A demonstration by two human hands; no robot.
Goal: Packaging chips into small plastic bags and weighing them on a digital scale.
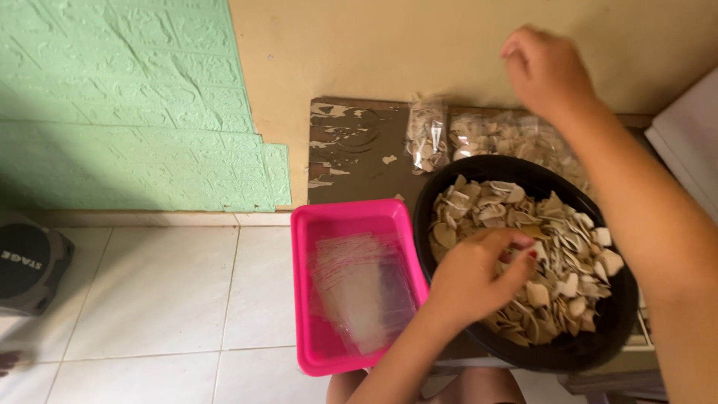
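Note:
A black round bowl [449, 187] holds a heap of pale chip-like pieces [568, 247]. My left hand [475, 277] reaches into the bowl, its fingers curled around some of the pieces. My right hand [546, 71] is raised above the far side of the bowl near the wall, fingers bent; nothing shows in it. Below that hand, filled clear packets [428, 138] of the same pieces lie on a dark worn board [351, 150]. To the left of the bowl, a pink rectangular tray [307, 299] holds a stack of empty clear plastic bags [363, 288].
The floor is white tile [149, 299]. A green textured panel [127, 97] covers the wall at left, with a beige wall [359, 45] behind the board. A dark round device [30, 262] sits at the far left. A white object [688, 135] stands at right.

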